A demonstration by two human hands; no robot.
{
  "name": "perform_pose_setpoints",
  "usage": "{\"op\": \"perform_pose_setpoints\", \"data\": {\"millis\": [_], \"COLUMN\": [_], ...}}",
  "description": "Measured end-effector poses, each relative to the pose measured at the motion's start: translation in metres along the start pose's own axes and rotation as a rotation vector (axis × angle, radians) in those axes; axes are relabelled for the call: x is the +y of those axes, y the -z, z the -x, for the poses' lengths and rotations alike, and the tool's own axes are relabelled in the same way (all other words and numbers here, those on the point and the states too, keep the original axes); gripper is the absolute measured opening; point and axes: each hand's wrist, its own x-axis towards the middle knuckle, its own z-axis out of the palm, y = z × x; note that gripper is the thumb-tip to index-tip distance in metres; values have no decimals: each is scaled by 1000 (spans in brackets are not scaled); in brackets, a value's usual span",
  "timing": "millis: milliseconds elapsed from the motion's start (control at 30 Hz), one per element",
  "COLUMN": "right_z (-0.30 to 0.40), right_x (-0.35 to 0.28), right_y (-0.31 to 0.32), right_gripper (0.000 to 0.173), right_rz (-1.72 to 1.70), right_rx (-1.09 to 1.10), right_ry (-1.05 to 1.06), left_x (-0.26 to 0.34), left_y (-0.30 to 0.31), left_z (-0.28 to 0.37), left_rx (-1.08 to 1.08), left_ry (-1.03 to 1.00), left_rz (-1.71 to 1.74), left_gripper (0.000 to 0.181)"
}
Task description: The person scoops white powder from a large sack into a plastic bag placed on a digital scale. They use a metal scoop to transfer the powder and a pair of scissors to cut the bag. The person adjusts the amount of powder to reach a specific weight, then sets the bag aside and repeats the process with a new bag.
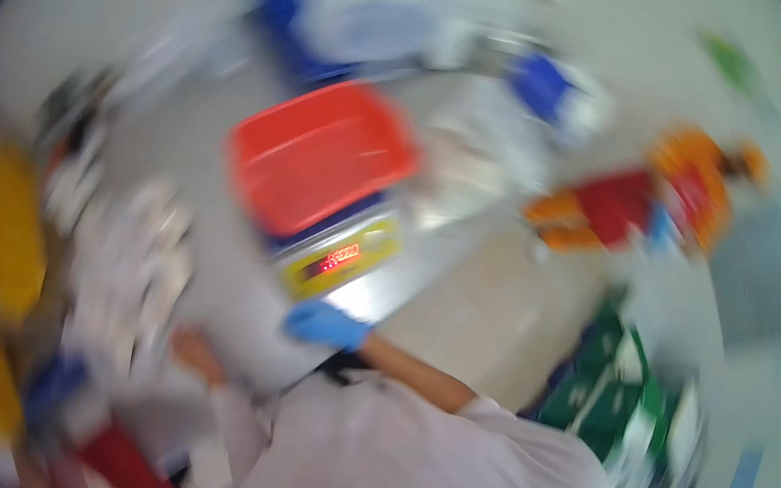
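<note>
My right hand [327, 325], in a blue glove, rests at the table's near edge just below a digital scale [339, 255] with a yellow front and a lit red display. Its fingers look bent, and blur hides whether they hold anything. A red plastic tub [320, 158] sits on the scale, with no contents visible. Farther left, my bare left hand [196, 355] is beside a heap of whitish pieces [133, 266]. Motion blur hides its fingers and any contact with the heap.
Behind the tub stands a blue crate [291, 24] with whitish contents. Pale bags [469, 172] lie right of the scale. A person in orange and red [670, 195] stands across the floor. Green crates or bags [609, 405] are at right, yellow containers [12, 240] at left.
</note>
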Motion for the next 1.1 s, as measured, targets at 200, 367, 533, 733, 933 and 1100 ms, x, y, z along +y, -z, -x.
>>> {"op": "perform_pose_setpoints", "data": {"millis": [200, 367, 533, 733, 933, 1100], "right_z": [-10, 14, 19, 16, -10, -18], "right_x": [-62, -54, -43, -63, -36, -54], "right_y": [10, 18, 24, 19, -13, -15], "right_gripper": [29, 30, 31, 29, 25, 45], "right_rz": [207, 120, -58, -72, 20, 161], "right_rx": [86, 142, 166, 50, 52, -23], "right_ry": [-1, -61, -124, -117, -15, 20], "left_x": [84, 69, 75, 108, 82, 71], "left_y": [-145, -164, -150, -129, -130, -129], "left_z": [-10, -35, -1, 33, -16, -27], "left_rx": [-219, -489, -550, -173, -274, -356], "left_ry": [-341, -653, -369, -199, -471, -276], "left_rz": [-904, -1599, -1659, -1236, -1461, -1385], "left_gripper": [38, 54, 54, 51, 59, 52]}}
